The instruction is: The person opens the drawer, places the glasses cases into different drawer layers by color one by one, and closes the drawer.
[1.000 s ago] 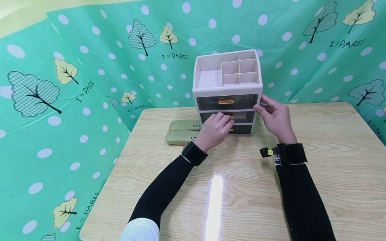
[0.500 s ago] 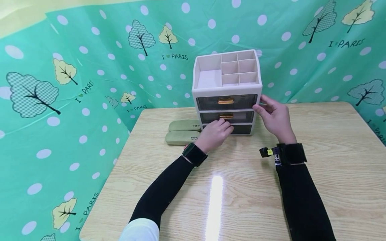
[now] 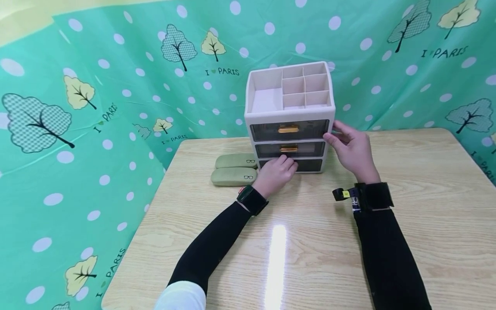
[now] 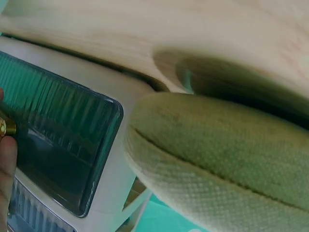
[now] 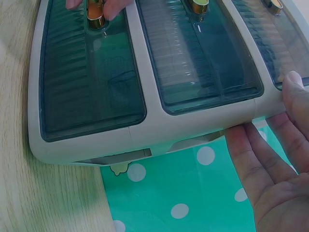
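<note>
A white desktop drawer organizer (image 3: 292,116) with three dark see-through drawers stands at the back of the table. My left hand (image 3: 275,174) is at the bottom drawer (image 3: 311,166); in the right wrist view its fingertips pinch that drawer's gold handle (image 5: 95,15). Above it, the middle drawer (image 3: 314,150) and top drawer (image 3: 315,129) show their gold handles. All three drawers are closed. My right hand (image 3: 354,153) holds the organizer's right side, thumb at the front edge and fingers along the side wall, as the right wrist view shows.
Two green glasses cases, one in front (image 3: 232,177) and one behind (image 3: 234,161), lie left of the organizer, right by its side. Open compartments (image 3: 306,88) top the organizer. A green patterned cloth (image 3: 217,99) hangs behind the wooden table (image 3: 325,245).
My left hand has moved down from the middle drawer's handle to the bottom drawer, uncovering the middle handle. The right hand stays at the organizer's side.
</note>
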### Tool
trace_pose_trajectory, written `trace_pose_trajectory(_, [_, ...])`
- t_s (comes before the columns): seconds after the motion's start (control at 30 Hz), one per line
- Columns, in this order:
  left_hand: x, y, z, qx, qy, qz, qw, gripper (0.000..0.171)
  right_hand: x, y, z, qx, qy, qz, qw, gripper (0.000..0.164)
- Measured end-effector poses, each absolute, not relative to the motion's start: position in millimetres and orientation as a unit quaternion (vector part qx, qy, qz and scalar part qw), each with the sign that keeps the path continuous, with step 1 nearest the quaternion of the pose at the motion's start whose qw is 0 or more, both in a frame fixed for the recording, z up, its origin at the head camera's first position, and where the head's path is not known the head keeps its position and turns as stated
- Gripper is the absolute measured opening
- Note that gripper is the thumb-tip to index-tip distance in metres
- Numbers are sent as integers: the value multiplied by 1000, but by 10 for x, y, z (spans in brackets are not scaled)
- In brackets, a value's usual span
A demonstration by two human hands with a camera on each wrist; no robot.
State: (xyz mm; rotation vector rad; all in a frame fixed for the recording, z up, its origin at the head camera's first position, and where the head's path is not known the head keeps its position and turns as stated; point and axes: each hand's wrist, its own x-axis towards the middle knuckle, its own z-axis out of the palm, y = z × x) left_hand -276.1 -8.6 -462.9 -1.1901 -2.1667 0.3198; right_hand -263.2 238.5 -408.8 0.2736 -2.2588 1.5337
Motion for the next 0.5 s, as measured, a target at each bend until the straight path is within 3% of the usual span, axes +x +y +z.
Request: trace_pose_trajectory(0.5, [-2724, -47, -4629, -434, -822, 121, 347, 23, -2644, 2384, -4099, 98, -806, 549, 199, 46])
